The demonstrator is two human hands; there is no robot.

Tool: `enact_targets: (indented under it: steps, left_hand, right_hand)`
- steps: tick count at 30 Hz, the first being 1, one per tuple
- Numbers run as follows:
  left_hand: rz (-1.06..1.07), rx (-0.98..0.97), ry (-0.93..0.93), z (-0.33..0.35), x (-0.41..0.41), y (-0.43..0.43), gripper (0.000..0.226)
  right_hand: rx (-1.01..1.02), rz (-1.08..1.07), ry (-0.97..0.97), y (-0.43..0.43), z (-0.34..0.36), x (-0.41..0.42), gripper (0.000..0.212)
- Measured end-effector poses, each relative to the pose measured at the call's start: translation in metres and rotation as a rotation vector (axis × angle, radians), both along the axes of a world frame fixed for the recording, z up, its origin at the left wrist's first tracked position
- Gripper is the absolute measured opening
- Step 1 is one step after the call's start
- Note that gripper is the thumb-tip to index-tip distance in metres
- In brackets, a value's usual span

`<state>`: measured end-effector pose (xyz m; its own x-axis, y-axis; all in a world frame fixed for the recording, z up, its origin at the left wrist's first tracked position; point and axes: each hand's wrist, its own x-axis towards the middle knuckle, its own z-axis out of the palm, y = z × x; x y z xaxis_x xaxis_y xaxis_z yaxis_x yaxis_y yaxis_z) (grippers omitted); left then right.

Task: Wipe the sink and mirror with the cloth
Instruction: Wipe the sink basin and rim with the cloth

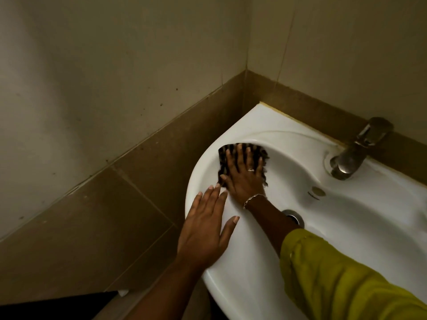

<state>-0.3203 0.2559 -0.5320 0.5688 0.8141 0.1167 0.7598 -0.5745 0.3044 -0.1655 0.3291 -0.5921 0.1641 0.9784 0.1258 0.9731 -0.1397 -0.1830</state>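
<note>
A white ceramic sink (pixel 369 215) fills the lower right of the head view. On its far left rim lies a dark striped cloth (pixel 225 152). My right hand (pixel 245 174) presses flat on the cloth with straight, spread fingers; it wears a ring and a bracelet, and a yellow-green sleeve covers the arm. My left hand (pixel 205 227) rests flat on the sink's near left rim, fingers straight, holding nothing. No mirror is in view.
A metal tap (pixel 355 151) stands at the back of the sink on the right. The drain (pixel 294 217) shows beside my right forearm. Tiled walls (pixel 115 88) meet in a corner just behind the sink's left end.
</note>
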Motion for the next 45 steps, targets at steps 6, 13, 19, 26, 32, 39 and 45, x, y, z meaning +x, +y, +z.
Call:
enact_targets:
  steps: [6, 13, 19, 26, 32, 39, 45]
  left_hand:
    - [0.007, 0.001, 0.028, 0.000, 0.000, -0.001, 0.062]
    - [0.014, 0.007, 0.032, 0.000, 0.000, -0.001, 0.062]
    - [0.003, 0.011, 0.034, 0.000, 0.000, -0.001, 0.064]
    - [-0.009, 0.015, 0.009, 0.001, 0.001, 0.000, 0.062]
    - [-0.003, 0.008, -0.013, 0.001, 0.001, 0.000, 0.063]
    - [-0.002, 0.016, -0.043, 0.001, 0.002, 0.000, 0.063]
    - [-0.013, 0.020, -0.013, 0.004, 0.002, -0.001, 0.066]
  right_hand:
    - [0.148, -0.216, -0.122, -0.015, -0.004, 0.029, 0.067]
    - [-0.020, -0.501, 0.054, -0.048, -0.020, 0.013, 0.102]
    - [-0.207, -0.387, 0.245, -0.023, -0.010, -0.011, 0.071]
    - [-0.177, 0.101, 0.528, -0.030, 0.008, -0.020, 0.071]
    - [-0.108, 0.079, 0.643, -0.039, 0.013, -0.028, 0.070]
    - [-0.397, 0.076, 0.393, -0.039, 0.031, -0.042, 0.063]
    - [-0.500, 0.346, 0.442, -0.077, 0.036, -0.040, 0.143]
